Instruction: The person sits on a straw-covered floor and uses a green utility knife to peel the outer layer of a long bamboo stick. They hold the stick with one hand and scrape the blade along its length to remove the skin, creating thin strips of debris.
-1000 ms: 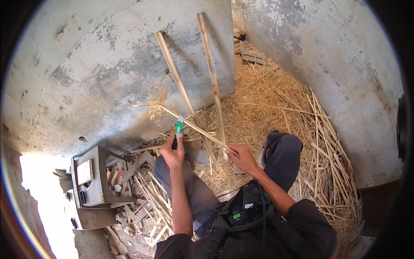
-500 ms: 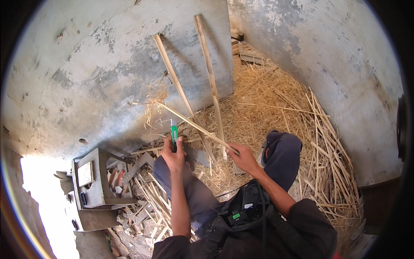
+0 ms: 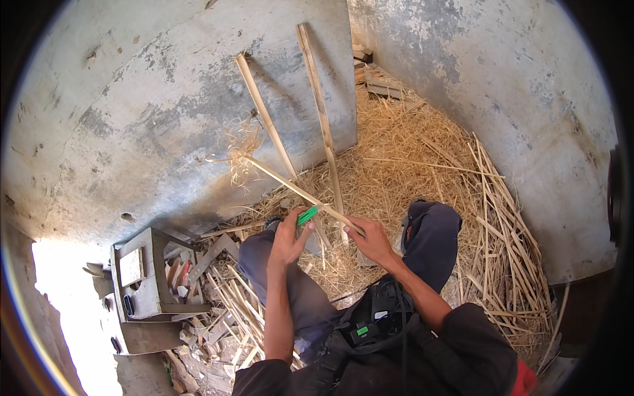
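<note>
My left hand (image 3: pixel 286 241) is closed round a green utility knife (image 3: pixel 307 215), whose front end meets the thin bamboo strip (image 3: pixel 281 178) close to my right hand. My right hand (image 3: pixel 371 241) grips the strip's near end. From there the strip slants up and to the left, across two upright sticks, and a tuft of curled shavings (image 3: pixel 244 153) hangs at its far end. The knife's blade is hidden or too small to make out. One stick (image 3: pixel 264 115) and a second stick (image 3: pixel 318 92) lean on the wall in front of me.
Pale shavings (image 3: pixel 403 145) cover the floor ahead. Long strips (image 3: pixel 508 264) are heaped along the right wall, and more strips (image 3: pixel 231 303) lie by my left leg. A worn wooden box (image 3: pixel 148 274) with odds and ends stands at the left.
My left hand has moved right, bringing the knife from upright and apart from the strip to tilted against it. My right hand and the strip have stayed nearly still.
</note>
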Action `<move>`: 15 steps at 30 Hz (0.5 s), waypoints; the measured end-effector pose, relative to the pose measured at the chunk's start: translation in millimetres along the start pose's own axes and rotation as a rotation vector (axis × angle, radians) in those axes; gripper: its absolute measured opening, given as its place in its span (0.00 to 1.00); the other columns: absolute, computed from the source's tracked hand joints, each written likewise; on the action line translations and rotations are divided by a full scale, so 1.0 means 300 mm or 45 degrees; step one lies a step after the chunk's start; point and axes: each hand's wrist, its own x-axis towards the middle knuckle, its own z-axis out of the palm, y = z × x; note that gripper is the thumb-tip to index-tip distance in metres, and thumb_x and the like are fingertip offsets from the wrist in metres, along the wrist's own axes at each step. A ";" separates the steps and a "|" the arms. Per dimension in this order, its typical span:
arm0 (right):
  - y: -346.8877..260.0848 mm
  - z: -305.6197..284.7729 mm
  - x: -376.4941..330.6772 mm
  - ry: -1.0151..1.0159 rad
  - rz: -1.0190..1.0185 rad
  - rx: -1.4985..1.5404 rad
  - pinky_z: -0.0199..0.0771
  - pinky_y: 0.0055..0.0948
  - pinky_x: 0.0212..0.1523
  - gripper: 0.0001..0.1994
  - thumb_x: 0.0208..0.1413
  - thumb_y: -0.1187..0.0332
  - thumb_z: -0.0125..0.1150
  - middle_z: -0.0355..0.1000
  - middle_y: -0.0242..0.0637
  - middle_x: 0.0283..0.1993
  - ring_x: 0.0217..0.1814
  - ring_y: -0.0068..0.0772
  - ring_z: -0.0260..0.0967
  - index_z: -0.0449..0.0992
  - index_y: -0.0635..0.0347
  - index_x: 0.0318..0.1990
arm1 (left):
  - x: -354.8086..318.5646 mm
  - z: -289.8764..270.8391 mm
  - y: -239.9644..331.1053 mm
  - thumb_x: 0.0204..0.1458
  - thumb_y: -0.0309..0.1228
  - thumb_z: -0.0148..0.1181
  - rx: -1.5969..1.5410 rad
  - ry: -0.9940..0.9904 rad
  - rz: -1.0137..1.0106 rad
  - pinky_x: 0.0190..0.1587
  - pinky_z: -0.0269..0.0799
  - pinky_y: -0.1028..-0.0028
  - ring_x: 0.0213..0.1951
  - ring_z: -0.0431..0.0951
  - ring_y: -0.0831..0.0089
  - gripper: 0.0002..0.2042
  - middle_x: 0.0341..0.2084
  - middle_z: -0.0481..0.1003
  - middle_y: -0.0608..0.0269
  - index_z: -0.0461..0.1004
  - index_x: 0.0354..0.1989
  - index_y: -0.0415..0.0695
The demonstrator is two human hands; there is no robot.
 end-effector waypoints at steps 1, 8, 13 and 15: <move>-0.001 0.001 0.001 -0.004 0.007 0.000 0.79 0.47 0.47 0.19 0.69 0.66 0.71 0.82 0.55 0.42 0.43 0.55 0.82 0.85 0.64 0.63 | -0.002 0.003 0.000 0.74 0.40 0.63 -0.014 -0.012 -0.050 0.53 0.79 0.54 0.49 0.86 0.42 0.17 0.46 0.85 0.42 0.80 0.60 0.39; 0.029 0.018 0.004 0.024 0.004 -0.004 0.78 0.47 0.46 0.18 0.69 0.66 0.71 0.81 0.54 0.40 0.43 0.55 0.81 0.85 0.64 0.62 | 0.001 -0.017 -0.015 0.73 0.39 0.65 -0.141 -0.188 -0.144 0.49 0.79 0.56 0.44 0.86 0.47 0.16 0.44 0.85 0.44 0.82 0.55 0.37; 0.028 0.016 0.005 0.024 -0.025 -0.005 0.78 0.47 0.46 0.18 0.69 0.66 0.71 0.81 0.53 0.39 0.42 0.55 0.81 0.85 0.64 0.61 | -0.011 -0.008 -0.022 0.68 0.37 0.72 -0.057 -0.059 -0.041 0.43 0.79 0.61 0.38 0.86 0.58 0.14 0.37 0.85 0.48 0.86 0.51 0.37; 0.031 0.012 0.008 0.022 -0.033 -0.028 0.77 0.47 0.45 0.18 0.69 0.66 0.72 0.81 0.53 0.39 0.41 0.54 0.80 0.85 0.64 0.61 | 0.004 -0.024 -0.025 0.66 0.37 0.74 -0.065 0.134 -0.224 0.43 0.80 0.63 0.38 0.86 0.62 0.15 0.38 0.86 0.48 0.86 0.53 0.39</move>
